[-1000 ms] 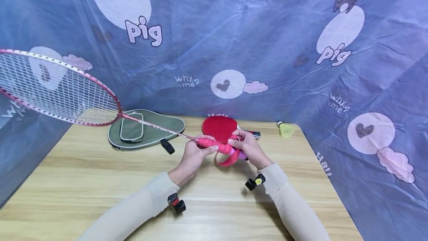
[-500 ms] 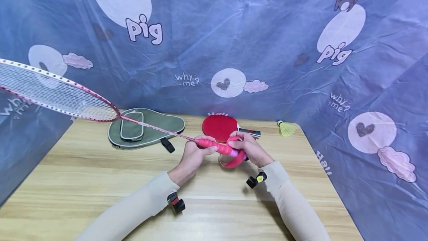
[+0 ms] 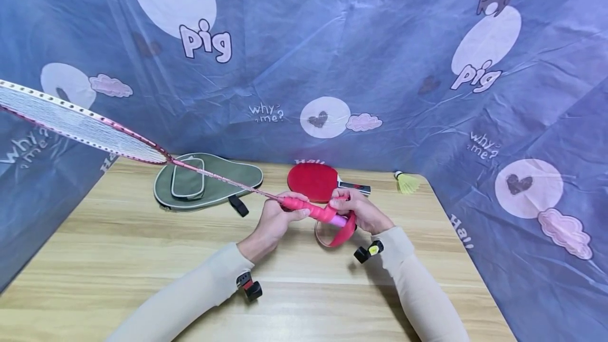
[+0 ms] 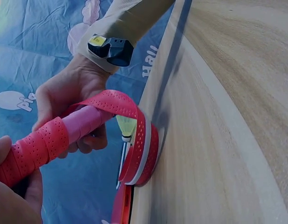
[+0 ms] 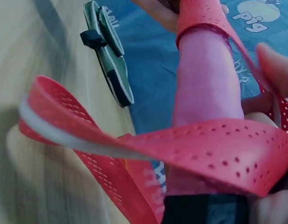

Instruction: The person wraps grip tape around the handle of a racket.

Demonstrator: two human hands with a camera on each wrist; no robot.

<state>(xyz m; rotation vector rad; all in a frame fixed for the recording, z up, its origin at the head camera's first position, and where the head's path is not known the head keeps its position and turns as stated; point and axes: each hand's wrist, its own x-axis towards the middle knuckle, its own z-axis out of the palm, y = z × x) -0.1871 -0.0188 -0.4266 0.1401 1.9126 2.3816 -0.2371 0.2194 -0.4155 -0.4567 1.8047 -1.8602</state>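
Observation:
A pink badminton racket (image 3: 223, 178) is held above the table, its strung head reaching out of the head view at left. My left hand (image 3: 277, 220) grips the upper handle, where red perforated grip tape is wound. Below the winding, a smooth pink-purple stretch of handle (image 5: 207, 79) shows in the right wrist view, with a dark butt end beneath. My right hand (image 3: 363, 212) pinches the grip tape (image 4: 139, 140) beside the handle. The loose length hangs in a loop under the handle, pale along one edge. Some right fingertips are hidden behind handle and tape.
A green racket case (image 3: 228, 173) with a black strap lies at the back left. Behind my hands is a red table tennis bat (image 3: 311, 181). A yellow shuttlecock (image 3: 406, 182) rests at the back right. Blue printed cloth (image 3: 266, 78) hangs behind the wooden table (image 3: 190, 257).
The racket has rolled, so its head appears narrower. My right hand has shifted slightly right and down with the tape, and the loop hangs farther right. The left hand stays nearly still.

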